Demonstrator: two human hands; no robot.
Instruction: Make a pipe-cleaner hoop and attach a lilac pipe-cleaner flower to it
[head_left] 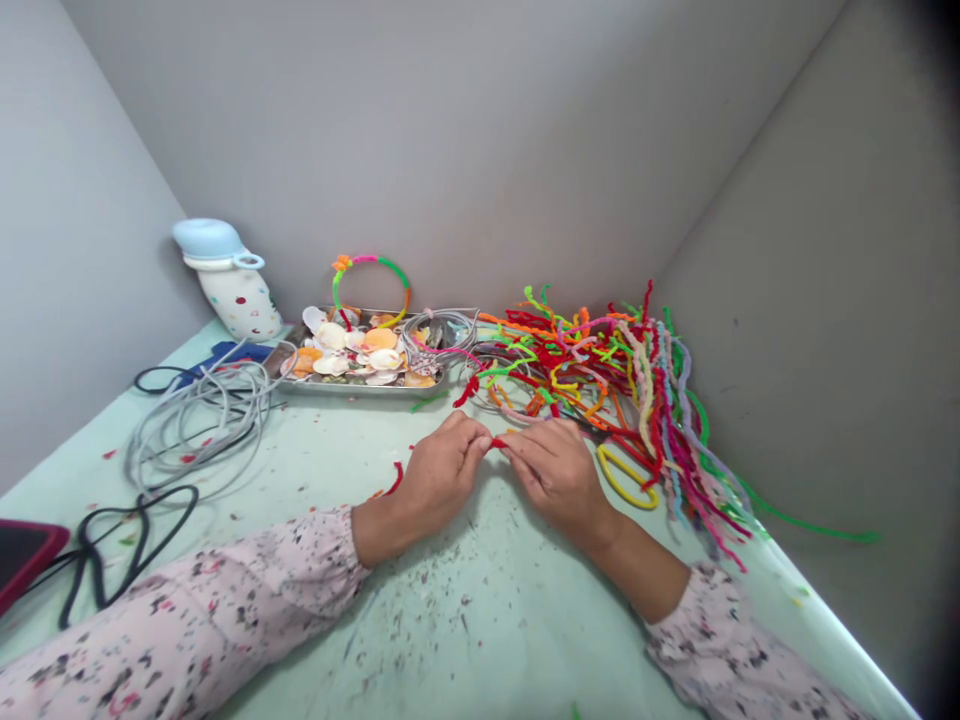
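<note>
Apparently shaping a red chenille stem, pinched by left hand and right hand well inside the table's right edge, probably needing steady opposed grips next.

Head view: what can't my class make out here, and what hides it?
In the head view:
- Red strip: how far it runs, covered by the left hand and right hand.
- Red-edged dark object: the rest, cut off by the left edge.
- Blue object: full shape, partly covered by grey cable.
- Dark specks: too small to identify.
</note>
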